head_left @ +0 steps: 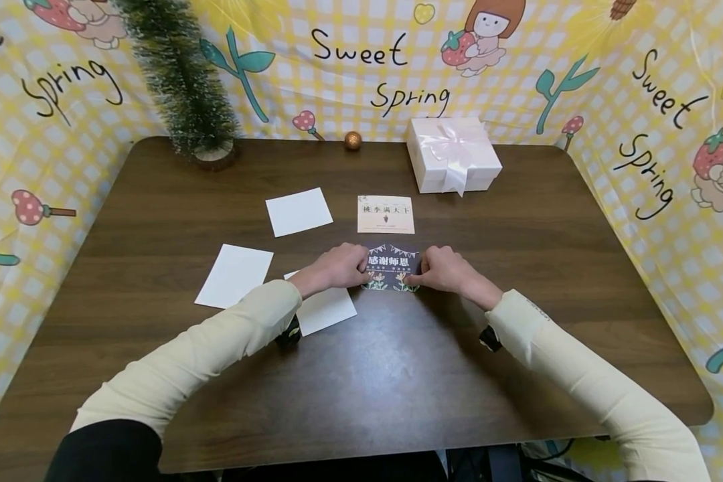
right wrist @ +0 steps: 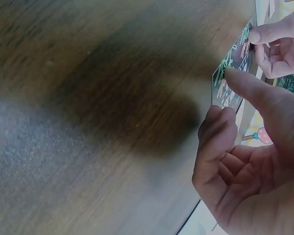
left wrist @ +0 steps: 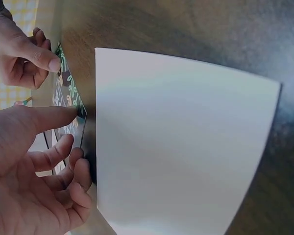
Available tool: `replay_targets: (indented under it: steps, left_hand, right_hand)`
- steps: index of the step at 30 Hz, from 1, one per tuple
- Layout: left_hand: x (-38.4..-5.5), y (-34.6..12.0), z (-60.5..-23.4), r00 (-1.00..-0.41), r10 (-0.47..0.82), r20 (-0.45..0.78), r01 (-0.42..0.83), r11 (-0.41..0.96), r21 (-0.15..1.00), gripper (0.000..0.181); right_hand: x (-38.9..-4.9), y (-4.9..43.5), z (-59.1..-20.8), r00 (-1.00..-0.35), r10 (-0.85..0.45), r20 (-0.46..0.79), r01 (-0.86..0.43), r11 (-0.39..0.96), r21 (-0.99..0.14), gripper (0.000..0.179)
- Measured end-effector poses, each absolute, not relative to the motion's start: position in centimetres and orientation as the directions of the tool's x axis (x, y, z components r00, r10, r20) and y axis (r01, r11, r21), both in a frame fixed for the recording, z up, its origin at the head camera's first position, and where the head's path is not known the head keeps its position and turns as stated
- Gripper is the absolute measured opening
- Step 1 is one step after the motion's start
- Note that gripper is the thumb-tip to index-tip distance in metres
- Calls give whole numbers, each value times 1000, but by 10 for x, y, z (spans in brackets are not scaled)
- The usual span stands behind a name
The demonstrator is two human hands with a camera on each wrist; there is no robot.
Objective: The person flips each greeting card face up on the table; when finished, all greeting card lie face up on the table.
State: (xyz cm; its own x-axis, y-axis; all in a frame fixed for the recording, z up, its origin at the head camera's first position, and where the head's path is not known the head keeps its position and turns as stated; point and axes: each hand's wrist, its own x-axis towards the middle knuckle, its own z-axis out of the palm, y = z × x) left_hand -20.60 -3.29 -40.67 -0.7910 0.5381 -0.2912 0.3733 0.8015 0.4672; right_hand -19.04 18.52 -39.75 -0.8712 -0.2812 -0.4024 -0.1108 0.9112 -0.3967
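A dark greeting card (head_left: 391,266) with white lettering, bunting and drawn flowers is held between my two hands. My left hand (head_left: 339,266) pinches its left edge, thumb on the printed face. At the right edge my right hand (head_left: 448,268) pinches it the same way, with curled fingers behind. Both wrist views show the card (left wrist: 71,95) tilted up off the tabletop. Just beyond it lies a cream card (head_left: 386,226) with dark characters. A white card (head_left: 327,312) lies below my left wrist, partly covered by it; the left wrist view shows this card (left wrist: 186,137) large.
Two more white cards lie on the brown table (head_left: 536,268), one at the back (head_left: 299,212) and one at the left (head_left: 235,276). Along the far edge stand a small green tree (head_left: 187,80), a gold ball (head_left: 352,140) and a white gift box (head_left: 454,155) with a ribbon bow.
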Motion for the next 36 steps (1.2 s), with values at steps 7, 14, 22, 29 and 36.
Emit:
replay_targets:
  steps: [7, 14, 22, 29, 36]
  left_hand:
    - [-206, -40, -405, -786, 559, -263, 389, 778, 493, 28]
    - [-214, -64, -397, -826, 529, -194, 379, 777, 503, 20]
    - [-231, -108, -392, -887, 460, -38, 412, 826, 385, 16]
    - [-245, -156, -388, -921, 390, -1, 366, 866, 339, 18]
    - [-255, -193, -387, -924, 376, 67, 377, 869, 322, 14]
  right_hand:
    - [-193, 184, -395, -866, -317, -386, -148, 901, -409, 42]
    - [-200, 176, -388, -921, -313, -234, -204, 896, -395, 33]
    - [-211, 159, -387, -947, -313, -65, -266, 884, -384, 45]
    - [-229, 129, -390, -931, -363, -39, -323, 868, -376, 57]
    - [-242, 89, -390, -903, -429, -34, -390, 849, -358, 67]
